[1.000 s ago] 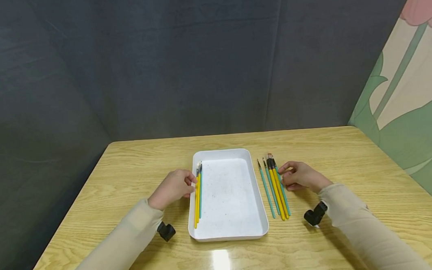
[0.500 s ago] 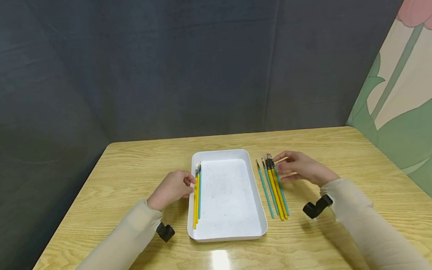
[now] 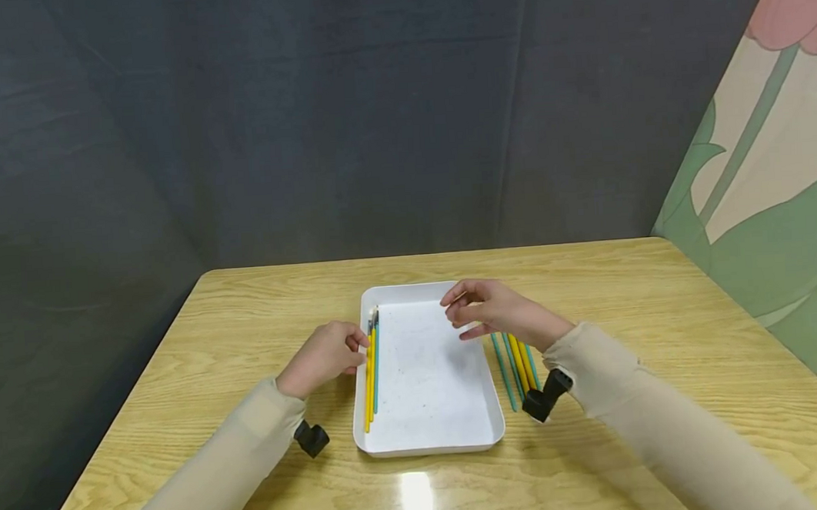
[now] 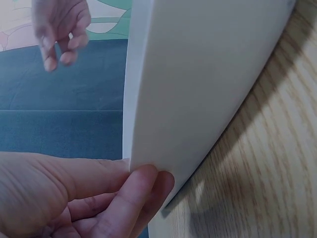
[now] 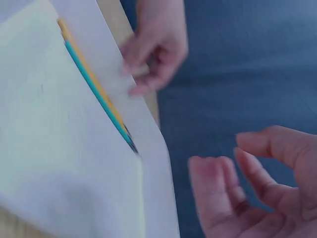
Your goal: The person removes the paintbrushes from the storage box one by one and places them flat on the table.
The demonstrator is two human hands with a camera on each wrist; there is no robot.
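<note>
A white tray (image 3: 429,385) lies on the wooden table with yellow and teal paintbrushes (image 3: 371,384) along its inner left side. My left hand (image 3: 326,358) pinches the tray's left rim; in the left wrist view its thumb and fingers (image 4: 143,183) are on the tray wall (image 4: 198,74). Above the tray's far right part is my right hand (image 3: 491,310), fingers loosely bent and apart, holding nothing. The right wrist view shows a gap between its thumb and fingers (image 5: 208,183). More yellow and teal paintbrushes (image 3: 521,364) lie right of the tray, their bristle ends hidden behind the right hand.
The wooden table (image 3: 259,309) ends at a dark cloth backdrop (image 3: 374,133). A wall with a painted flower (image 3: 757,160) rises on the right. Each wrist carries a small black camera (image 3: 312,439).
My right hand has left the paintbrushes on the right and moved leftward over the tray, with nothing in its fingers. The left hand stays at the tray's rim.
</note>
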